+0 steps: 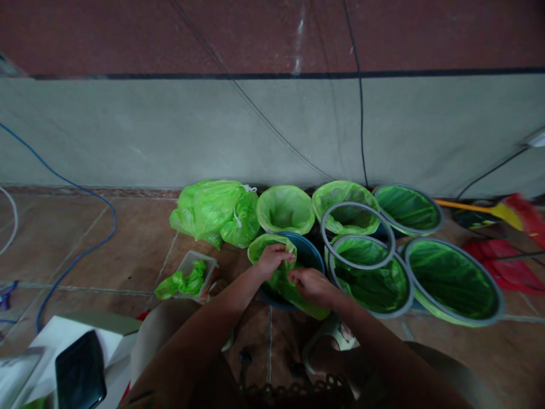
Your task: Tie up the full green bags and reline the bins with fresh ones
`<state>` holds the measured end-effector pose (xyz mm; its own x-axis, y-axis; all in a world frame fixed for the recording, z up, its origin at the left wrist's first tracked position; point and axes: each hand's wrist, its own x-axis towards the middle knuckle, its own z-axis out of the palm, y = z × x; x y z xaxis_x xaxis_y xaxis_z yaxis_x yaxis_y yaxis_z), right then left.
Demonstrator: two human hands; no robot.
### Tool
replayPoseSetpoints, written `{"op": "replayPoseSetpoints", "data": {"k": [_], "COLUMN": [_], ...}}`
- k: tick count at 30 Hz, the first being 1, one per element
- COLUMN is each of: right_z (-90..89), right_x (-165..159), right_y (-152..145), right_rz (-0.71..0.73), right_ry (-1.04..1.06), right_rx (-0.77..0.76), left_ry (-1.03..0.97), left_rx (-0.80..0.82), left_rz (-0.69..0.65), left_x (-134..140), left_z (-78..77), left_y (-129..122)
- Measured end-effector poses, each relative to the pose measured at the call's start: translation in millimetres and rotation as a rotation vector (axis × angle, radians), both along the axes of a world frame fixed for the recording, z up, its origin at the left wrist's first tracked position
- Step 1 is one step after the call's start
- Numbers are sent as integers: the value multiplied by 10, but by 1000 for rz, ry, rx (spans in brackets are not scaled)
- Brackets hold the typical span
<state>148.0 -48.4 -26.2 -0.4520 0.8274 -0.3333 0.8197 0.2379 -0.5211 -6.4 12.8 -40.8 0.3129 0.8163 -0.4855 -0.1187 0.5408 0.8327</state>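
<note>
Left hand (272,258) and right hand (310,284) both pinching green bag (281,278) onto blue bin (309,253); half fitted. Lined bins (451,281) at 3 o'clock done.

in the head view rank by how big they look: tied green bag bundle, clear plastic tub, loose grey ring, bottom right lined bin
1. bottom right lined bin
2. tied green bag bundle
3. loose grey ring, close to the bundle, so unsure
4. clear plastic tub

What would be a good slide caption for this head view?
Both hands, left hand and right hand, grip a green bag over a blue bin.
</note>
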Motion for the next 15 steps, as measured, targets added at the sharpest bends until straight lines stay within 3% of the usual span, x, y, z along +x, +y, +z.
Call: {"op": "replayPoseSetpoints", "data": {"k": [9,15], "right_z": [175,185], "right_x": [14,45], "right_y": [87,120], "right_rz": [-258,-411], "right_ry": [27,-45], "right_rx": [99,99], "left_ry": [2,27], "left_rx": [-38,-3], "left_rz": [11,-103], "left_x": [1,16], "left_z": [-63,19], "left_y": [-55,-113]}}
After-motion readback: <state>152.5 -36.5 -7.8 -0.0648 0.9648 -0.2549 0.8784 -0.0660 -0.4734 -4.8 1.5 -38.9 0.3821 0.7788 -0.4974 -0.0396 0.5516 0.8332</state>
